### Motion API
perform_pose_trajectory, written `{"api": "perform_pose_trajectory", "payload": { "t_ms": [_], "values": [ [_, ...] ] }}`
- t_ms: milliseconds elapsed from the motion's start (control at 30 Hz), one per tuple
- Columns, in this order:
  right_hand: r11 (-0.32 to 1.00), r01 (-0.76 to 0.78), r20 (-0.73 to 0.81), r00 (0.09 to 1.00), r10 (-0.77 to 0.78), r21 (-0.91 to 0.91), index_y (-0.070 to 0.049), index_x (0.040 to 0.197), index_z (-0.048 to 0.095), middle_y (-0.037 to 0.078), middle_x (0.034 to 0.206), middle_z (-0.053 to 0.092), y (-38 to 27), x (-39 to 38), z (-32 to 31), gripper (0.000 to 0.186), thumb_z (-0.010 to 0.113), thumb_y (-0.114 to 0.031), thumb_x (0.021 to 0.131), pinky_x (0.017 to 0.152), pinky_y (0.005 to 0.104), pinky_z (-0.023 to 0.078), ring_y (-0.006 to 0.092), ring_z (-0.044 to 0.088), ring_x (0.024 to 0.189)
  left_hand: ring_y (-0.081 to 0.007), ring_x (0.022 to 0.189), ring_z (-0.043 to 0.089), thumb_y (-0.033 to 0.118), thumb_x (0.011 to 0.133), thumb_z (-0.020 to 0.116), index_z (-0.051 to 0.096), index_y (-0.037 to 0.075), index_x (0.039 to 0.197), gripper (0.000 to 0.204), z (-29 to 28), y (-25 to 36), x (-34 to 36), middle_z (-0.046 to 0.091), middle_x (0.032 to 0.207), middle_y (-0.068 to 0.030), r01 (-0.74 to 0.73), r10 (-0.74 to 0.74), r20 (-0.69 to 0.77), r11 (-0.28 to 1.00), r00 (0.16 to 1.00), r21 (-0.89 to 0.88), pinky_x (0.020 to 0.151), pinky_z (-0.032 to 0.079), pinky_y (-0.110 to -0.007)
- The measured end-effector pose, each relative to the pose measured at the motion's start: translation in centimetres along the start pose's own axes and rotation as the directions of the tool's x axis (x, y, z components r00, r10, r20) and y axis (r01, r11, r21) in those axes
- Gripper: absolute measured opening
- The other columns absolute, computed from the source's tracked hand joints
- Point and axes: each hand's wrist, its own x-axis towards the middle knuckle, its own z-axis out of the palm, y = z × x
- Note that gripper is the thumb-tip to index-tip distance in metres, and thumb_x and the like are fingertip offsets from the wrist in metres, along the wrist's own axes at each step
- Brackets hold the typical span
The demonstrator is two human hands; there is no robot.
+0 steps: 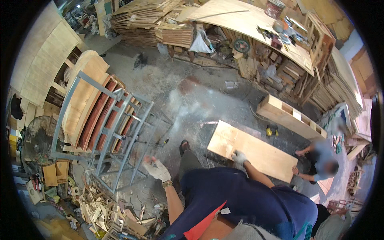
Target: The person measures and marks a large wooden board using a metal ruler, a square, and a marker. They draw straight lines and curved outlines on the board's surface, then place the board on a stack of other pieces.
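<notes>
My left hand (159, 171), in a pale work glove with reddish fingertips, is held out beside the grey metal frame (130, 138). Its fingers are stretched, and I see nothing in them. My right hand (239, 157), gloved in white and grey, is closed at the near long edge of a pale wooden panel (260, 154); its undersides are hidden. A lighter patch on the panel lies just beyond my fingers. At the panel's right end a co-worker (322, 160) crouches, one hand at its corner and the other near its far edge.
A long wooden box with openings (292, 116) lies beyond the panel, near a yellow tool (272, 131). Curved wooden pieces (94, 116) stand by the frame. A fan (40, 140) and heaped wood scraps (104, 208) are at left. A cluttered workbench (256, 24) stands far off.
</notes>
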Motion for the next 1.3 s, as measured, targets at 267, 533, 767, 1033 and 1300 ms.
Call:
{"api": "perform_pose_trajectory", "payload": {
  "t_ms": [267,533,767,1033,1300],
  "values": [
    [0.934,-0.26,0.374,0.863,0.339,-0.245,-0.003,0.114,0.071,0.025,0.114,0.071,1.8,3.3,3.3,0.048,0.053,-0.042,0.093,0.092,0.0473,0.053,0.0405,0.068,0.107,-0.0222,0.08,0.064,0.021,0.099,0.061,0.066,-0.002,0.096,0.024,13.4,2.0,11.3,0.067,0.083,-0.0105,0.172,0.033,0.657,0.954,0.753,-0.244,0.075,0.05,-0.035],
    [0.912,-0.109,-0.303,0.922,0.242,0.396,-0.002,0.106,0.07,0.029,0.103,0.07,-12.8,13.3,0.9,0.039,0.057,-0.037,0.093,0.083,0.0504,0.053,0.043,0.069,0.098,-0.0311,0.088,0.068,0.03,0.096,0.067,0.067,0.001,0.1,0.029,29.7,9.6,23.3,0.068,0.092,-0.0175,-0.167,0.329,0.891,0.943,0.312,-0.289,0.08,0.052,-0.038],
    [0.839,-0.472,-0.052,0.863,0.503,0.272,-0.001,0.1,0.07,0.027,0.1,0.071,-10.1,17.1,2.2,0.043,0.054,-0.041,0.093,0.082,0.0466,0.052,0.0434,0.067,0.095,-0.0156,0.084,0.066,0.024,0.099,0.067,0.07,0.0,0.103,0.024,46.6,17.5,24.2,0.072,0.092,-0.009,-0.015,0.402,0.907,0.915,0.129,-0.403,0.08,0.052,-0.031],
    [0.544,-0.448,-0.095,0.704,0.703,0.709,-0.002,0.107,0.071,0.025,0.107,0.071,-1.1,30.3,5.0,0.046,0.056,-0.043,0.093,0.086,0.0472,0.052,0.0421,0.068,0.103,-0.0127,0.084,0.062,0.018,0.101,0.064,0.069,-0.001,0.102,0.019,62.4,25.6,20.2,0.071,0.092,-0.0058,0.367,0.266,0.956,0.883,0.121,-0.292,0.081,0.05,-0.029],
    [0.445,-0.244,-0.236,0.584,0.777,0.862,0.0,0.127,0.064,0.019,0.096,0.072,-15.2,33.3,-18.2,0.047,0.064,-0.035,0.095,0.079,0.0416,0.056,0.0292,0.071,0.087,-0.0147,0.094,0.064,0.018,0.097,0.07,0.064,-0.006,0.123,0.036,80.5,32.8,18.8,0.071,0.106,-0.0098,0.187,0.379,0.925,0.91,-0.015,-0.37,0.086,0.052,-0.029]
  ]
}}
